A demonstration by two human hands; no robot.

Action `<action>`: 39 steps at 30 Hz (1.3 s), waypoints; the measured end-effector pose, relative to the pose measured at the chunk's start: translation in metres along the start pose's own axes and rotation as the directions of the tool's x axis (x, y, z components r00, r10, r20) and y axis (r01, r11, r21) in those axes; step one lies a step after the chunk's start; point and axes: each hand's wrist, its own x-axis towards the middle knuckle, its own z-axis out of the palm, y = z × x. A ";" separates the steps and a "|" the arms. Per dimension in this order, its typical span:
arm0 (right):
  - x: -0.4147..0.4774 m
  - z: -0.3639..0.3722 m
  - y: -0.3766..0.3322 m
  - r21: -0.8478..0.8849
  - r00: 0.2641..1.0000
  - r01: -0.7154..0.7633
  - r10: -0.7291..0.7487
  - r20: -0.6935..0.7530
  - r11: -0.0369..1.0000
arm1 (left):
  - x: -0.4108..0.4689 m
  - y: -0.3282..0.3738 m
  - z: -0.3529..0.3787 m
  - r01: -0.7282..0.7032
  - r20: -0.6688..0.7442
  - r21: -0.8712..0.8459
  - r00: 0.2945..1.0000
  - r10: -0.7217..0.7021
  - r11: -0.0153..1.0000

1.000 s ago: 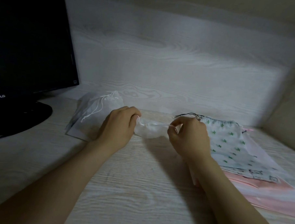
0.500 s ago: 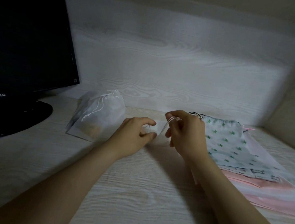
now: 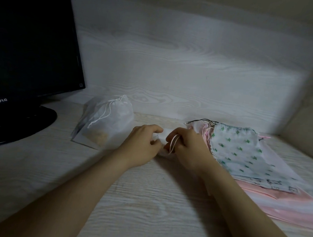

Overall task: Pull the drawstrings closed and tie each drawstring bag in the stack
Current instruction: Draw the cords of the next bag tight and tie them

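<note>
A small white drawstring bag point(image 3: 163, 137) lies bunched between my hands at the table's middle. My left hand point(image 3: 144, 143) pinches its gathered mouth and a thin white string. My right hand point(image 3: 188, 146) is shut on a loop of pale drawstring point(image 3: 173, 143) wound over its fingers. To the right lies a flat stack of bags point(image 3: 267, 193), topped by a white bag with green cactus print point(image 3: 240, 152); pink bags show beneath. A white bag with its drawstring pulled shut point(image 3: 109, 121) sits to the left, apart from my hands.
A black monitor point(image 3: 29, 46) on its round base point(image 3: 22, 125) fills the far left. A wood-grain wall point(image 3: 172, 65) stands close behind the bags, and a beige side panel point(image 3: 306, 125) closes off the right. Pale wood tabletop point(image 3: 130, 206) spreads under my forearms.
My hands have come close together over the small white bag. The right hand has wound the drawstring into a loop over its fingers; the left moved right, from the bag's stretched end to its mouth.
</note>
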 end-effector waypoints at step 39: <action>0.007 -0.003 -0.004 0.792 0.898 -0.266 0.440 -0.004 0.550 | 0.001 0.013 -0.002 0.235 0.260 -0.448 0.957 -0.126 0.863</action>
